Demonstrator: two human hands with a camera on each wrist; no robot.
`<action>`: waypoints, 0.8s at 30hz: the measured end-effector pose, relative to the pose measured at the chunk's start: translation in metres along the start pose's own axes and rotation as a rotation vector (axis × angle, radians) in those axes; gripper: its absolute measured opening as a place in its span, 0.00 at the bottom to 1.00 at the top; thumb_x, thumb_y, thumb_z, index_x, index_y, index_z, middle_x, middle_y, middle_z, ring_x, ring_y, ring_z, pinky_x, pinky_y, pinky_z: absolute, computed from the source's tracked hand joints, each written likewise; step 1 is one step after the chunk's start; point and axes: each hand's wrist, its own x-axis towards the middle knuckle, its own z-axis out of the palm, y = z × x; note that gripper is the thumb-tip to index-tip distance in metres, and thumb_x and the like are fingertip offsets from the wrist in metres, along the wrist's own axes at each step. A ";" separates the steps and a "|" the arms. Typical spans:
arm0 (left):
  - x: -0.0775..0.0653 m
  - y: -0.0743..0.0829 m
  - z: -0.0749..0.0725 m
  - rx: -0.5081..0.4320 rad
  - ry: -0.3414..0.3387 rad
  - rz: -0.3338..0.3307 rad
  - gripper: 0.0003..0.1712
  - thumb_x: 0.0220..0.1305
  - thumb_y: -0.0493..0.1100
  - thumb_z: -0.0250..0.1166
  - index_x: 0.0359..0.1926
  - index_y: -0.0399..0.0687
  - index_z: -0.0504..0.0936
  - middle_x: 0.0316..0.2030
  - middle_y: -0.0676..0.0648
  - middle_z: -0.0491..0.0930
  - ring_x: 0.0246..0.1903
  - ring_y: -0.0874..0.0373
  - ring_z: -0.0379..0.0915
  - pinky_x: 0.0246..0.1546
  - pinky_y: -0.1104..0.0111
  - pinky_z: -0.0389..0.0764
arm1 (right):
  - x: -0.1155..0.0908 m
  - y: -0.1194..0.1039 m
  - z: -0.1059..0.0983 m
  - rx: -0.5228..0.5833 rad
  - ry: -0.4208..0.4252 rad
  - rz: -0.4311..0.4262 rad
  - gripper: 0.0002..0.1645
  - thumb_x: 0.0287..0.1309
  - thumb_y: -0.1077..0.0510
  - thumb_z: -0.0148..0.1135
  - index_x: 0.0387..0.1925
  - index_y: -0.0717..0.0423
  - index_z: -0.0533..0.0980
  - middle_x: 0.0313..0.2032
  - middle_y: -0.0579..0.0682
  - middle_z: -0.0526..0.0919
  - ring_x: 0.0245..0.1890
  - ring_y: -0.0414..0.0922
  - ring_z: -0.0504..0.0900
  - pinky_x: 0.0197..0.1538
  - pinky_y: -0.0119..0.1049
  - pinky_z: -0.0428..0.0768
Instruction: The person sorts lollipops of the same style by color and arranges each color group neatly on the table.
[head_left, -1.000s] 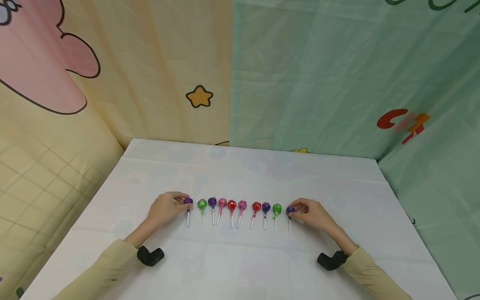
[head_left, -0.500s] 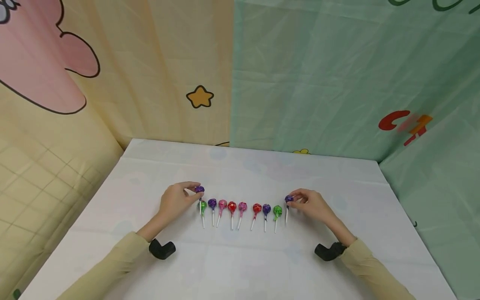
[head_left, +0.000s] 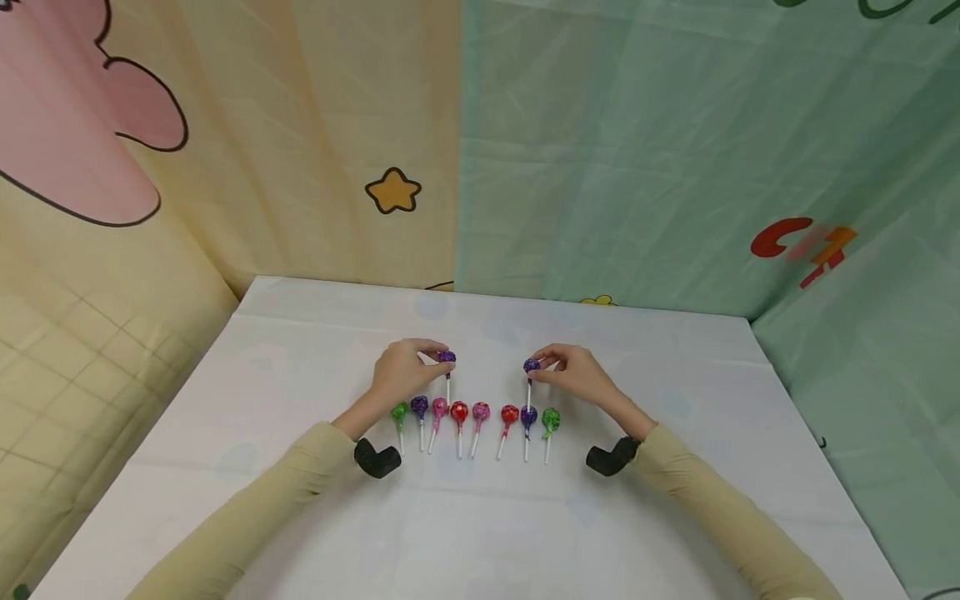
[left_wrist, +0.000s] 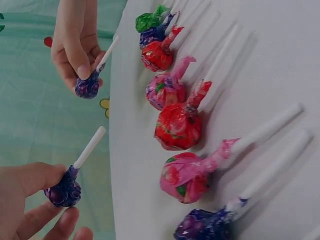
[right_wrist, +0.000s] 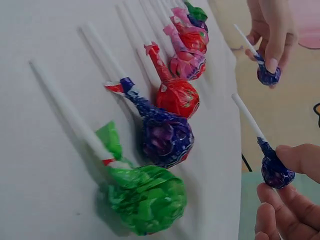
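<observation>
My left hand (head_left: 405, 369) pinches a purple-wrapped lollipop (left_wrist: 63, 190) by its candy head between thumb and fingers, its white stick free. In the same way my right hand (head_left: 573, 372) pinches another purple lollipop (right_wrist: 276, 169). Both hands are above the far side of a row of lollipops on the white table. The row holds a green lollipop (head_left: 399, 412) at its left end, then purple, pink, a red lollipop (head_left: 459, 412) and a pink lollipop (head_left: 481, 412). After a small gap come a red lollipop (head_left: 509, 414), a purple lollipop (right_wrist: 167, 137) and a green lollipop (right_wrist: 147, 197).
The white table (head_left: 480, 533) reaches back to a yellow curtain (head_left: 337, 125) and a green curtain (head_left: 637, 150). Black wrist mounts (head_left: 377, 458) stick out below the sleeves on both wrists.
Both hands have lifted their purple lollipops from the two ends of the row. They have moved inward and away from the body, over the row's far side.
</observation>
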 end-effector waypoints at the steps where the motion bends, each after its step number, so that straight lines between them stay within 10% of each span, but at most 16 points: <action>1: 0.004 0.003 0.000 0.002 -0.006 0.007 0.19 0.56 0.53 0.70 0.47 0.51 0.86 0.38 0.48 0.87 0.25 0.59 0.73 0.22 0.71 0.68 | 0.005 -0.003 0.001 0.003 -0.006 0.000 0.18 0.54 0.50 0.69 0.46 0.53 0.81 0.36 0.51 0.84 0.28 0.44 0.73 0.29 0.33 0.68; 11: 0.066 0.027 -0.011 0.062 -0.042 0.012 0.20 0.57 0.54 0.68 0.47 0.50 0.86 0.37 0.48 0.86 0.31 0.56 0.74 0.23 0.71 0.65 | 0.067 -0.022 -0.005 0.003 -0.015 0.015 0.21 0.56 0.49 0.68 0.48 0.55 0.80 0.39 0.54 0.84 0.40 0.47 0.78 0.36 0.33 0.73; 24: 0.133 0.014 -0.004 -0.053 -0.079 -0.037 0.19 0.62 0.47 0.65 0.50 0.42 0.83 0.45 0.42 0.84 0.45 0.50 0.77 0.44 0.62 0.75 | 0.130 -0.032 -0.010 -0.017 0.012 0.086 0.24 0.58 0.47 0.65 0.52 0.56 0.79 0.47 0.57 0.83 0.45 0.50 0.81 0.44 0.39 0.79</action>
